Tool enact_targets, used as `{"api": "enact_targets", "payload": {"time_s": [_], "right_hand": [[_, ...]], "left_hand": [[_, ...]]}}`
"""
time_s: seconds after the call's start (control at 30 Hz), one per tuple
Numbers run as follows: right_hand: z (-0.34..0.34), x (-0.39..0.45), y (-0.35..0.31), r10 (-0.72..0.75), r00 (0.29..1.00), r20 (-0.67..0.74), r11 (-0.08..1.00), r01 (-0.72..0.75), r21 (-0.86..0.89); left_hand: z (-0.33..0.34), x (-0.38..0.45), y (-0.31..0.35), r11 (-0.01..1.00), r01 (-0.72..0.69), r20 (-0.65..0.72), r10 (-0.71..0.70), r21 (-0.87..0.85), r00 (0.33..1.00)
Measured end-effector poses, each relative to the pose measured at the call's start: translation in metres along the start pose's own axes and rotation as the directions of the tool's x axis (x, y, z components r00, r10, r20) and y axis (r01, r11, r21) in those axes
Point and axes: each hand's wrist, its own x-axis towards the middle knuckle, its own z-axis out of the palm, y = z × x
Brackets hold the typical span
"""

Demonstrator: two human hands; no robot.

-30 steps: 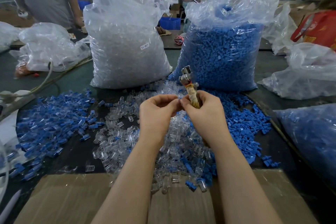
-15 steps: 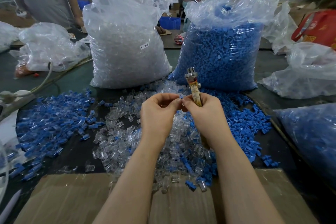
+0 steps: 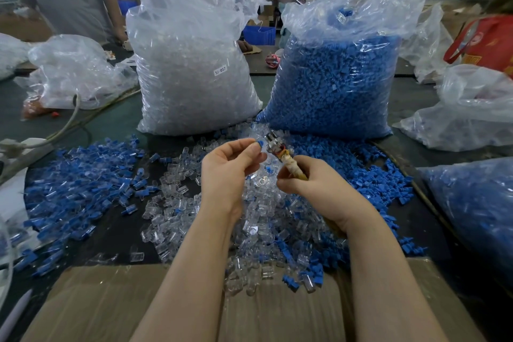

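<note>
The left hand (image 3: 227, 172) pinches a small blue cap (image 3: 260, 143) at its raised fingertips, just left of the tool (image 3: 281, 154). The tool's long axis slants up and leftward toward the cap. It rises from the right hand (image 3: 313, 189), whose fingers are wrapped round its handle.

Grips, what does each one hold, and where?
Left grip: a small blue piece, pinched by its lower end. Right grip: a tool, held by its taped handle.

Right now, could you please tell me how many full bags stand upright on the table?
2: the bag of clear parts left of centre, and the bag of blue parts right beside it. Others may be hidden behind them.
</note>
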Motion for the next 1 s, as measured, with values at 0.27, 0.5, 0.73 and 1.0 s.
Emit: {"api": "enact_targets", "payload": {"time_s": [0.27, 0.5, 0.73, 1.0], "right_hand": [[0.0026, -0.0007, -0.0015, 0.003, 0.999, 0.049, 1.0, -0.002, -0.016], [0.0046, 0.0022, 0.0007, -0.011, 0.999, 0.045, 0.999, 0.013, -0.051], [0.0072, 0.0032, 0.0015, -0.022, 1.0, 0.005, 0.991, 0.023, -0.131], [0.0093, 0.0031, -0.0004, -0.025, 1.0, 0.008, 0.985, 0.026, -0.173]], "left_hand": [[-0.0028, 0.0023, 0.0009, 1.0, 0.015, 0.013, -0.014, -0.008, 1.0], [-0.004, 0.0048, -0.0007, 1.0, 0.023, 0.034, -0.023, -0.012, 0.999], [-0.0052, 0.0053, -0.001, 0.999, 0.031, 0.031, -0.03, -0.015, 0.999], [-0.0055, 0.0049, -0.0009, 0.997, 0.077, 0.014, -0.076, -0.024, 0.997]]}}
